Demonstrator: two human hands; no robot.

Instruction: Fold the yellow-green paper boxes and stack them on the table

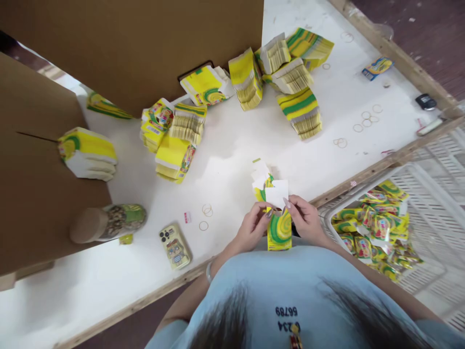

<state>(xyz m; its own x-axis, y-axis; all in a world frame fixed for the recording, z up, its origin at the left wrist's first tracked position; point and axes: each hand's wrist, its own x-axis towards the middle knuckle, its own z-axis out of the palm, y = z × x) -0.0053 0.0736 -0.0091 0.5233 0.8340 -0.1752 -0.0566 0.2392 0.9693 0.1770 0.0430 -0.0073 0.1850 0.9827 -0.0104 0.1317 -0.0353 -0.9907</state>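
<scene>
Both my hands hold a small yellow and green printed carton [279, 231] over the near edge of the white table [232, 145], its white flaps standing open at the top. My left hand [251, 226] grips the carton's left side with curled fingers. My right hand [306, 219] pinches the white flap on the right. Several bundles of flat yellow-green cartons [286, 72] lie farther back on the table, with more bundles [174, 140] to the left.
A white plastic crate [428, 194] at my right holds several folded cartons [378, 228]. A phone [175, 246] and a roll [109, 223] lie near left. Brown cardboard sheets [138, 43] stand at the back and left. Rubber bands [366, 118] are scattered about.
</scene>
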